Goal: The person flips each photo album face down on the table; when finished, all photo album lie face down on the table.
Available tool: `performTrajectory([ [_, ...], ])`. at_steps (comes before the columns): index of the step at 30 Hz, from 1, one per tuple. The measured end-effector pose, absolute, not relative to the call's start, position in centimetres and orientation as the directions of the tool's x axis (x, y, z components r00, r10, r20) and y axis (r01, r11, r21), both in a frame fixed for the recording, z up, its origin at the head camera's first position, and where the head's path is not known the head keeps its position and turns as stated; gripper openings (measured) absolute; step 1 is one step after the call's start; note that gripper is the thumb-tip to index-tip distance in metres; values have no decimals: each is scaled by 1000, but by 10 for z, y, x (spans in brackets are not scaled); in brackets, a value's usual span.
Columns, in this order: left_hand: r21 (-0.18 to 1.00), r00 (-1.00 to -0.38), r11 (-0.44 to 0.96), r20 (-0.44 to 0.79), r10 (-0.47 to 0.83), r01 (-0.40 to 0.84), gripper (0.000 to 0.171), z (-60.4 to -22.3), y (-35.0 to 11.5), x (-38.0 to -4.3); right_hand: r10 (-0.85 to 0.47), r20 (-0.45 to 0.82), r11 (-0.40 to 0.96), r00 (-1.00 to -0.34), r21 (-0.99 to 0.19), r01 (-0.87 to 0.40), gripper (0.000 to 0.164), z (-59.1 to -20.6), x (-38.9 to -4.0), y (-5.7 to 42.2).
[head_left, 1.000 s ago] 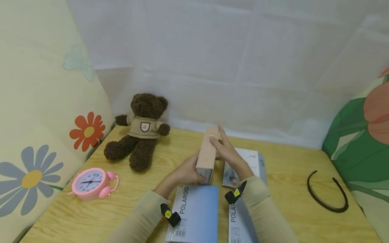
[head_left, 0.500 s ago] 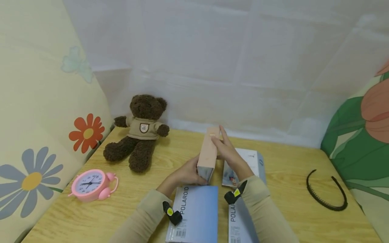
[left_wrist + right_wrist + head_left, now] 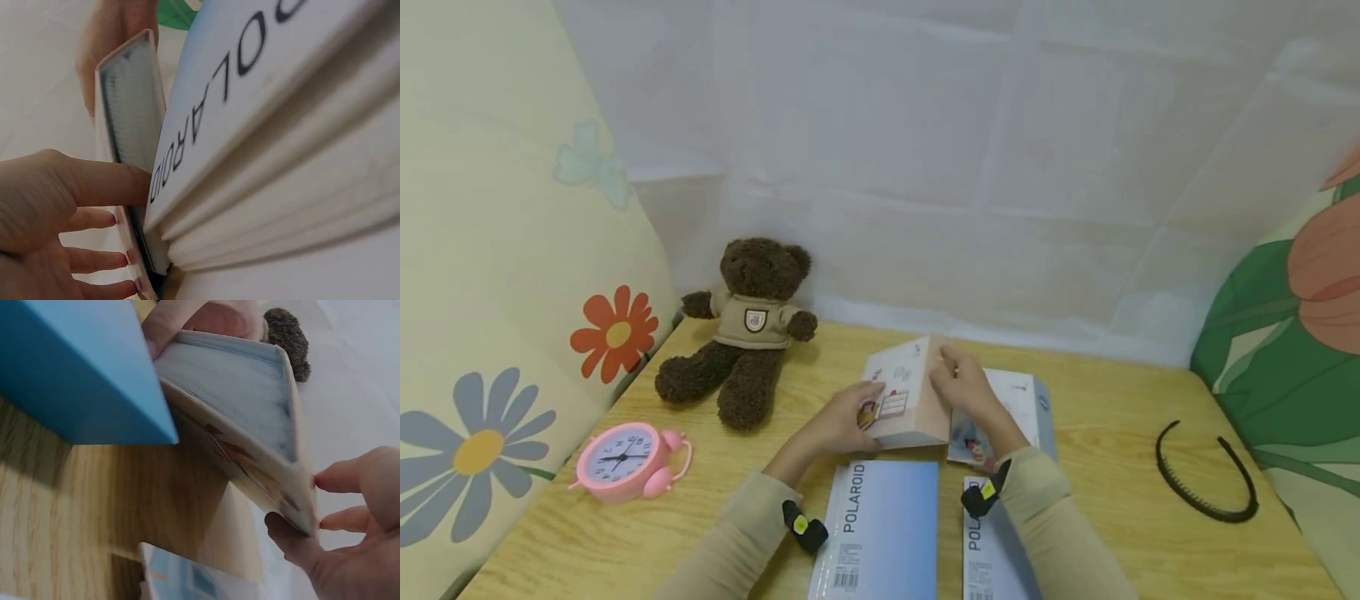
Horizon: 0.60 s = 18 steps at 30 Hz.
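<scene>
A photo album [image 3: 901, 379] with a white illustrated cover and a pale pink spine is held tilted over the middle of the table. My left hand [image 3: 838, 422] grips its near left side; in the left wrist view the thumb presses the page edges [image 3: 132, 106] and the other fingers lie against the cover. At the spine, my right hand [image 3: 966, 385] pinches the far right part, its thumb and fingertips on the pink board in the right wrist view. Closest in front lies a blue-white album [image 3: 895, 525] marked POLAROID.
Another POLAROID album [image 3: 992, 554] lies front right, partly under the right sleeve. Behind it is an illustrated album [image 3: 1018, 387]. A pink alarm clock [image 3: 623, 458] and a brown teddy bear [image 3: 760, 304] are on the left, a black headband [image 3: 1206, 492] on the right.
The album has turned from spine-up to a leaning pose, so its illustrated cover now shows. My left hand has shifted left, and my right hand's fingers have drawn in at the spine.
</scene>
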<state>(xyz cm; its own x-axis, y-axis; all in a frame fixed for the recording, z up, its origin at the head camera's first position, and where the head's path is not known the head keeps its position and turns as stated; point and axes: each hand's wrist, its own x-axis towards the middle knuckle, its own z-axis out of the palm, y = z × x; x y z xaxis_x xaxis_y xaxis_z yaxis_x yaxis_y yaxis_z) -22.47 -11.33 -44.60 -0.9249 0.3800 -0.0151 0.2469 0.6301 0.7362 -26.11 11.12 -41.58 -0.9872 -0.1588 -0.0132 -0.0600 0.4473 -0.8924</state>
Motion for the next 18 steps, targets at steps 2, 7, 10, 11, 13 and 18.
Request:
performTrajectory([
  [2, 706, -931, 669, -38, 363, 233, 90, -446, -116, -223, -168, -45, 524, -985, -850, -51, 63, -419, -259, 110],
  [7, 641, -939, 734, -60, 339, 224, 84, -444, -120, -220, -232, -123, 632, -965, -773, -53, 74, -422, -252, 104],
  [10, 626, -943, 746, -51, 329, 227, 81, -443, -121, -218, -234, -136, 643, -963, -765, -48, 77, -424, -248, 101],
  [11, 619, -943, 750, -46, 329, 231, 81, -442, -121, -217, -225, -133, 649, -965, -759, -47, 77, -425, -246, 101],
  [13, 604, -944, 760, -36, 327, 240, 80, -442, -120, -216, -209, -121, 672, -970, -739, -52, 74, -426, -244, 99],
  [18, 562, -944, 788, -38, 328, 251, 79, -443, -120, -216, -189, -92, 720, -978, -690, -74, 66, -431, -240, 96],
])
